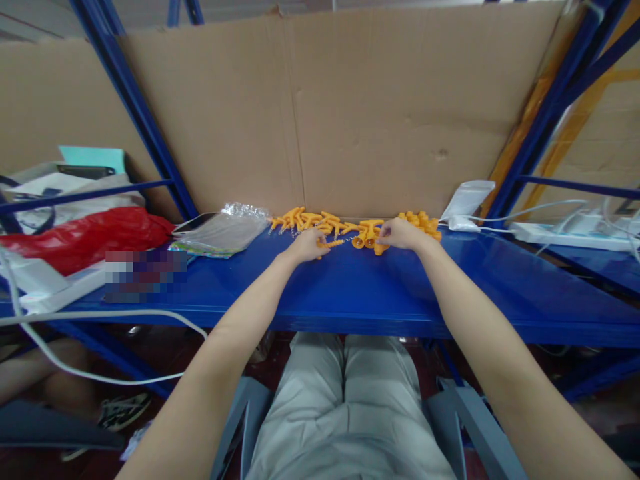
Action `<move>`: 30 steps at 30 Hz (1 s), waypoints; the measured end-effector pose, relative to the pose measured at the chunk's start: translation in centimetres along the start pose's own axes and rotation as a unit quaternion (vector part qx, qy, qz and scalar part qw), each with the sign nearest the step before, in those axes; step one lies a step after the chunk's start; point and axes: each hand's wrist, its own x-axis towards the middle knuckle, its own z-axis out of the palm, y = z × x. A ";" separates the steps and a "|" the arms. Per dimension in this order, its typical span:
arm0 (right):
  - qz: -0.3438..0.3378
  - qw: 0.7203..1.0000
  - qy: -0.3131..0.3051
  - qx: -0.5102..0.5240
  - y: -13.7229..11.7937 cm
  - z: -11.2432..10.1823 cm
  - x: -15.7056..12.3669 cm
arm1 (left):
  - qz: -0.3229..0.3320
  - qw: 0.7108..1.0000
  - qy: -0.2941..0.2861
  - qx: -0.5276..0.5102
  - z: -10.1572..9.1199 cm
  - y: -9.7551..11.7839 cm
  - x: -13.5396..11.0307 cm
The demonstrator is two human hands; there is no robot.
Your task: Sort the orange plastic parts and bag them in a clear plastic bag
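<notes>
My left hand (306, 247) is closed around an orange corkscrew (334, 244), its tip pointing right. Behind that hand lies a row of orange T-handled corkscrews (300, 219) with thin metal spirals. Between my two hands, hollow orange sleeves (359, 242) rest with their round openings towards me. My right hand (399, 233) pinches another orange sleeve (380, 249) at the right end of these. A heap of orange pieces (423, 221) is partly hidden behind my right hand. Its fingertips are small and partly covered in this view.
The blue shelf top (360, 293) ends at a cardboard panel (350, 113). Left are clear plastic bags (225, 233), a red bag (100, 233) and a white power strip (75, 287) with a hanging cable. A white packet (470, 200) and another power strip (565, 233) lie right.
</notes>
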 end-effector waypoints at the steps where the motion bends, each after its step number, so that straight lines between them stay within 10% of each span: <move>1: -0.003 1.000 -0.001 0.002 0.0 0.0 0.0 | -0.001 1.000 -0.002 -0.003 0.0 -0.1 0.0; 30: -0.031 0.985 0.127 0.109 0.1 -0.4 0.1 | 0.012 1.000 -0.010 -0.005 0.1 -0.3 0.0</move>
